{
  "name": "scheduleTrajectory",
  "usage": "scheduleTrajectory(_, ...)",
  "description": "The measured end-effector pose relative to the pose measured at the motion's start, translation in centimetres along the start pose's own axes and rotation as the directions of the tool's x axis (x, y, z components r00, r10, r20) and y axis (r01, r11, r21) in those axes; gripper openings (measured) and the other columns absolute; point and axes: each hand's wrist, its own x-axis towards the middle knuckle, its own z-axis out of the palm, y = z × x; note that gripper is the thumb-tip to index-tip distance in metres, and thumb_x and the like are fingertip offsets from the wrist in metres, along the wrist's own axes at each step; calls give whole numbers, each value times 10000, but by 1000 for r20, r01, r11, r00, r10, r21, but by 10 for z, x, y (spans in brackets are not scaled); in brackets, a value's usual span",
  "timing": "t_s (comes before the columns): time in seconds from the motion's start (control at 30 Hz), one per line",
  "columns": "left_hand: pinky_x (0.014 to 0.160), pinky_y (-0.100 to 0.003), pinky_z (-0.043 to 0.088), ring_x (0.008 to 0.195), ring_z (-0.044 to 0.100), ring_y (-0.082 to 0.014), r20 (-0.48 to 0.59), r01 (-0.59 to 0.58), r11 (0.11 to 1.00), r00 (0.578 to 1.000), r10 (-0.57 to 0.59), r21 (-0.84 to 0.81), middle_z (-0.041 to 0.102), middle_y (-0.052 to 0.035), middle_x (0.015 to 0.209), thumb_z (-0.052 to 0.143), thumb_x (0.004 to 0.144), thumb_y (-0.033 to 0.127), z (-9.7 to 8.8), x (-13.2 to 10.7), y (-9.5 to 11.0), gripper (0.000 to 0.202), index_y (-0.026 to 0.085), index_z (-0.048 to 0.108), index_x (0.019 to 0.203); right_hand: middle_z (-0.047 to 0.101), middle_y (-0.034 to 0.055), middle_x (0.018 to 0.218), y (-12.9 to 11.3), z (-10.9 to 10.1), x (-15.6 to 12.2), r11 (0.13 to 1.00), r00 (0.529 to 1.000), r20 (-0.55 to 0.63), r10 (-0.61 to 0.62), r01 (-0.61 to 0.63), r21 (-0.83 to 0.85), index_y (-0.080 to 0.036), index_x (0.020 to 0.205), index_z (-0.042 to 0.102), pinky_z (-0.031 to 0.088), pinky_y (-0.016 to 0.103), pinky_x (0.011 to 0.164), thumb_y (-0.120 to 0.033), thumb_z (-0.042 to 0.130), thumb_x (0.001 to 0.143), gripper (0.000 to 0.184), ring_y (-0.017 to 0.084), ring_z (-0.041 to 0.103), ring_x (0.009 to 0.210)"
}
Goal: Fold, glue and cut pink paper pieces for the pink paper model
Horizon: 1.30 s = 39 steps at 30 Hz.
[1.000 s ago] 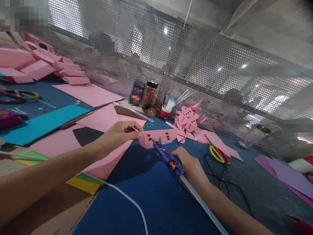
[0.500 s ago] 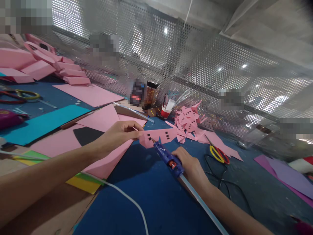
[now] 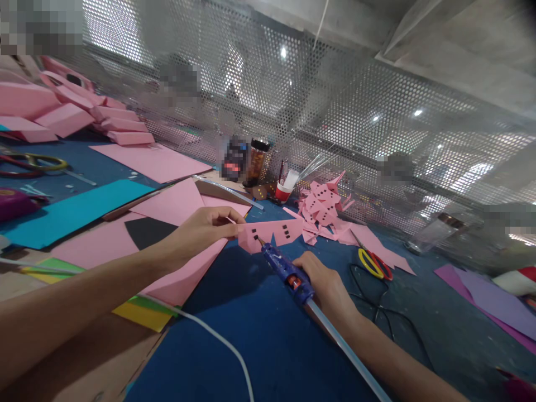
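Observation:
Between the thumb and fingers of my left hand is the left end of a pink paper cutout, held above the blue tabletop. Small black squares sit on the cutout in two groups, and a notch shows in its lower edge. My right hand is wrapped round a blue glue gun. Its nozzle meets or nearly meets the cutout beside the left group of squares; I cannot tell if they touch. A long clear glue stick sticks out of the gun's back end.
Pink cutouts are heaped behind the hands. Scissors and a black cable lie to the right. Pink sheets and a turquoise sheet cover the left. A red-and-white cup and a jar stand near the perforated metal screen.
The glue gun's tip has shifted very slightly left along the pink cutout. My left hand keeps the same hold, and the rest looks the same.

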Motion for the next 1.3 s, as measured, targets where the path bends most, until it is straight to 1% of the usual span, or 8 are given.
scheduleTrajectory(0.13,818,-349,495,825,657,-205,10,-3,1000,1000,3,-7,720,-41,831,663,800,316,0,-1,1,134,183,683,803,554,21,974,-2,0,0,1000,1000,0,-10,10,-10,-221,1018,513,401,252,677,-84,526,821,240,164,573,811)
scheduleTrajectory(0.3,766,-308,478,805,654,-193,25,11,1000,1000,-11,7,733,-35,805,655,804,302,3,-3,8,122,184,685,803,556,17,962,-2,4,0,999,999,-6,-53,53,5,-224,992,507,387,245,645,-83,521,805,235,154,555,763)
scheduleTrajectory(0.4,779,-311,474,823,664,-197,38,11,1000,999,-11,0,743,-36,815,645,811,284,3,-4,9,109,184,687,808,551,15,959,-1,6,1,999,999,-2,-53,53,14,-226,992,507,384,247,652,-83,522,807,235,156,559,773)
scheduleTrajectory(0.53,781,-324,477,820,661,-201,36,8,1000,999,-8,5,743,-42,826,653,800,269,3,-4,8,96,183,695,812,540,9,951,0,7,1,999,1000,0,-27,27,22,-227,989,507,378,251,656,-98,525,820,214,156,559,777)
scheduleTrajectory(0.8,796,-333,477,835,656,-206,44,6,1000,999,-7,10,735,-43,836,646,803,265,2,-4,5,101,182,700,825,539,11,956,-2,6,1,1000,1000,7,-17,17,26,-225,983,508,377,252,655,-94,519,817,212,156,554,782)
scheduleTrajectory(0.93,758,-314,470,808,641,-190,25,-3,1000,1000,3,17,720,-35,828,655,801,277,2,-3,3,103,183,697,811,542,12,970,-3,4,1,1000,1000,21,-18,18,15,-229,992,504,387,251,660,-83,514,813,231,157,556,784)
scheduleTrajectory(1.17,774,-313,469,815,625,-185,25,-9,1000,1000,9,-3,695,-31,834,666,811,329,-1,1,-2,148,185,689,840,544,15,943,-1,2,0,1000,999,-48,-4,4,4,-225,1011,514,409,254,680,-111,511,834,211,167,576,808)
scheduleTrajectory(1.3,760,-302,459,811,607,-178,19,-5,1000,1000,5,3,684,-28,837,673,803,326,-2,0,-2,145,187,692,838,545,13,937,-1,4,0,1000,999,-37,7,-7,16,-226,1006,517,409,256,683,-124,505,848,188,165,578,804)
